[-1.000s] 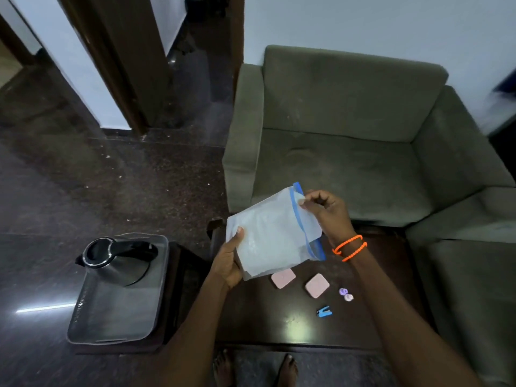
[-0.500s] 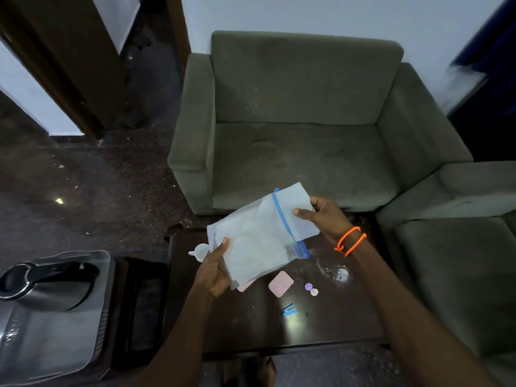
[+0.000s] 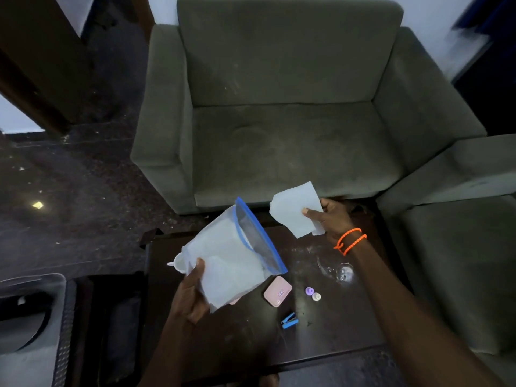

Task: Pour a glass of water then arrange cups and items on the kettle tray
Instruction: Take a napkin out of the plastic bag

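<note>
My left hand (image 3: 191, 291) grips a clear zip bag (image 3: 231, 261) with a blue seal, its mouth open, above the dark low table (image 3: 251, 342). My right hand (image 3: 331, 219), with orange bands at the wrist, holds a folded white sheet (image 3: 296, 209) up and to the right of the bag. On the table lie a pink square case (image 3: 277, 291), two small round caps (image 3: 312, 293), a blue clip (image 3: 289, 321) and a clear glass (image 3: 339, 270) on its side. A white cup (image 3: 178, 263) peeks out behind the bag. The grey kettle tray (image 3: 30, 364) with the kettle (image 3: 25, 317) sits at the lower left edge.
A green sofa (image 3: 279, 113) stands right behind the table, and a second green seat (image 3: 460, 247) flanks it on the right. Dark polished floor (image 3: 69, 205) spreads to the left, with a brown door frame (image 3: 36, 68) at the top left.
My right hand has drawn the white sheet out of the bag and moved it up to the right. The view has swung right, pushing the kettle tray to the left edge.
</note>
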`<action>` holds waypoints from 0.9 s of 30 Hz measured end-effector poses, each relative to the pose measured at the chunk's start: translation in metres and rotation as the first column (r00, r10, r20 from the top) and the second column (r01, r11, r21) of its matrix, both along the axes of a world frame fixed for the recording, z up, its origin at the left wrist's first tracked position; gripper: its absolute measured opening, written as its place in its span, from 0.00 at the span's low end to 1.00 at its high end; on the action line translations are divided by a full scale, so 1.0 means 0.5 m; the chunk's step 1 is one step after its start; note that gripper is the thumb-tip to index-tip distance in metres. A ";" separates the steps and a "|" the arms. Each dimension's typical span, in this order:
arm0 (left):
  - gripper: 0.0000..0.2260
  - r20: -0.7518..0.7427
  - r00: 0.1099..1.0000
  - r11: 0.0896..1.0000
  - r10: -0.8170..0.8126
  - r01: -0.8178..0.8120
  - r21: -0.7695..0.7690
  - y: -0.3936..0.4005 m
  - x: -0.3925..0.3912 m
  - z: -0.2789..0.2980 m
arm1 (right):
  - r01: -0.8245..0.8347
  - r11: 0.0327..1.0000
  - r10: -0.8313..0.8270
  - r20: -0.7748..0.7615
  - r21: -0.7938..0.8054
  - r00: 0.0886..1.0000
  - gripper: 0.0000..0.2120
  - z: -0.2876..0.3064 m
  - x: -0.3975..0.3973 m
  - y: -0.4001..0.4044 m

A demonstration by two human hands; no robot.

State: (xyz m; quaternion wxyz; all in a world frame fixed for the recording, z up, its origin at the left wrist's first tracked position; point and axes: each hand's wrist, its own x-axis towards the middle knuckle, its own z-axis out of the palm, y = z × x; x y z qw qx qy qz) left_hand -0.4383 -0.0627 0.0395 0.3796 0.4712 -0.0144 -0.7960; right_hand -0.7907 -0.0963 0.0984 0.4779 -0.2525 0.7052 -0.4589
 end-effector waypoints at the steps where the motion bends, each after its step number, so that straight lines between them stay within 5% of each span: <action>1: 0.26 0.004 1.000 1.000 0.014 -0.014 0.019 0.004 0.004 -0.024 | 0.018 0.999 -0.018 0.005 0.030 1.000 0.11 -0.043 0.000 0.000; 8: 0.24 -0.086 0.994 0.993 0.068 -0.058 0.107 0.040 0.041 -0.189 | 0.114 0.971 -0.124 0.032 0.212 0.992 0.09 -0.344 0.026 0.019; 12: 0.24 -0.096 0.994 0.993 0.051 -0.041 0.107 0.047 0.058 -0.241 | 0.174 0.955 -0.160 -0.077 0.240 0.984 0.08 -0.457 0.045 0.033; 14: 0.25 -0.175 0.982 0.994 0.070 -0.053 0.100 0.051 0.051 -0.239 | 0.224 0.947 -0.189 -0.162 0.231 0.969 0.08 -0.486 0.049 0.037; 18: 0.35 -0.091 0.995 0.998 0.036 -0.031 0.048 0.042 0.027 -0.239 | 0.259 0.939 -0.189 -0.288 0.228 0.939 0.08 -0.511 0.045 0.043; 22: 0.20 -0.055 0.998 0.997 0.014 -0.009 0.083 0.036 -0.010 -0.251 | 0.304 0.917 -0.194 -0.376 0.259 0.906 0.12 -0.517 0.035 0.051; 27: 0.18 -0.050 0.998 0.996 -0.031 0.035 0.079 0.028 -0.053 -0.268 | 0.269 0.931 -0.170 -0.362 0.245 0.917 0.14 -0.508 0.026 0.061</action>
